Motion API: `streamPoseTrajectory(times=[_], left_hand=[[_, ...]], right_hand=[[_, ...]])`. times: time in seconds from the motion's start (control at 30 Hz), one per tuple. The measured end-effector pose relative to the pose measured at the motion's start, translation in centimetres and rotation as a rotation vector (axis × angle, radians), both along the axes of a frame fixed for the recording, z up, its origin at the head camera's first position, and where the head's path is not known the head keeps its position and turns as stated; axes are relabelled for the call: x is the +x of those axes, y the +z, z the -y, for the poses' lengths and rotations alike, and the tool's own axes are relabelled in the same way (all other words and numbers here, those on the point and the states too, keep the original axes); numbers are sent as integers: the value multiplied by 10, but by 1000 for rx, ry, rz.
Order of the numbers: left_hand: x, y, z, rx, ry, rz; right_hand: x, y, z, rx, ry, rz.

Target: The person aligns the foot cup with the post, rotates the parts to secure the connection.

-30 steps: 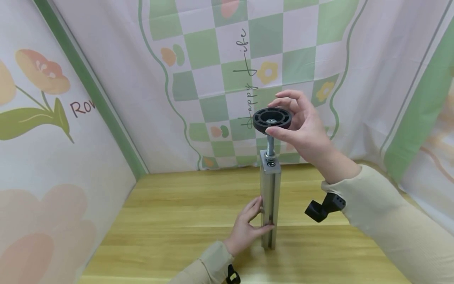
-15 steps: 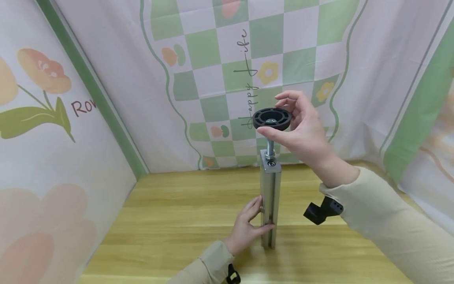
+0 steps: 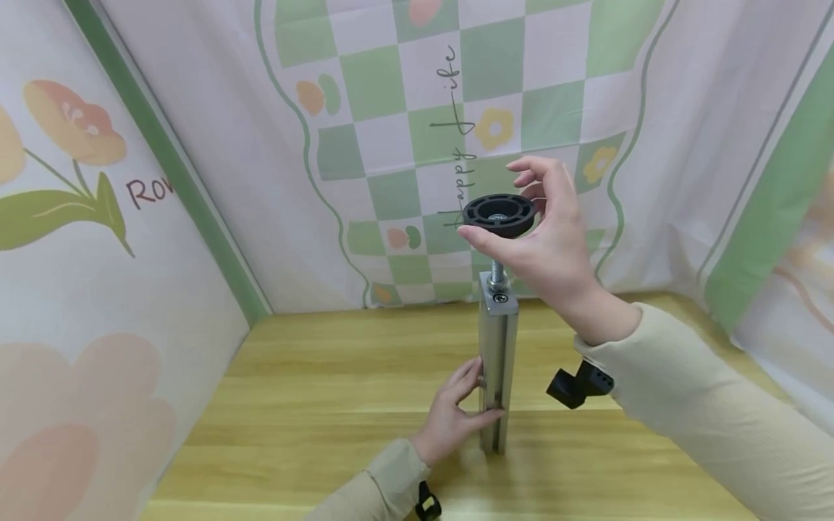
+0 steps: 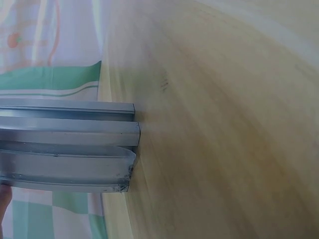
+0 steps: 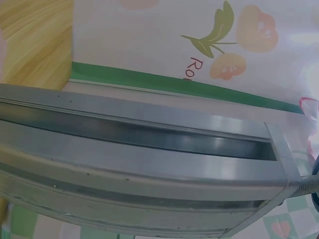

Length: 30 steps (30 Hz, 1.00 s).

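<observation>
An aluminium profile [image 3: 498,369] stands upright on the wooden table, with an end plate [image 3: 499,300] and a screw on top. From that plate rises a threaded stem [image 3: 497,273] carrying a round black levelling foot [image 3: 485,223]. My left hand [image 3: 451,416] grips the profile low down, thumb across the near face and fingers at its left side. Up at the foot, my right hand [image 3: 554,239] has its thumb along the near rim and its curled fingers at the right and far rim. The right wrist view shows the slotted profile [image 5: 139,159] lengthwise; its lower end [image 4: 99,172] fills the left wrist view's left side.
Wooden tabletop [image 3: 326,391] extends around the profile. Behind it hangs a white and green checked curtain [image 3: 426,155], and a flowered curtain [image 3: 130,239] closes the left side. A black wrist mount [image 3: 580,383] hangs below the right sleeve.
My right thumb has slid left along the near rim while the fingers shifted back on the far side; the right wrist moved left. The left hand and profile stay in place.
</observation>
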<state>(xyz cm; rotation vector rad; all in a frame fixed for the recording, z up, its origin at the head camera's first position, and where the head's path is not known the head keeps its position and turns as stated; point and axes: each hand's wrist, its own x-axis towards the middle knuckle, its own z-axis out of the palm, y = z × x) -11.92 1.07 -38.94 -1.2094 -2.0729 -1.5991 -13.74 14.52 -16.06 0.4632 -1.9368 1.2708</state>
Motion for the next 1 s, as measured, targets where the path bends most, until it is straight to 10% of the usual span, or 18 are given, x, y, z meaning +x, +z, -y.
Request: streamPoseTrajectory(times=[0.27,0.5,1.0], left_hand=[[0,0,1,18,-40,29],[0,1,1,10,-16,-20],[-16,-34,-3,28,-25,0]], right_hand=[[-3,-4,-4,-110,114,-18],[-20,1,-12,-470,644,171],[-41,-9,-32,-619,1514,456]])
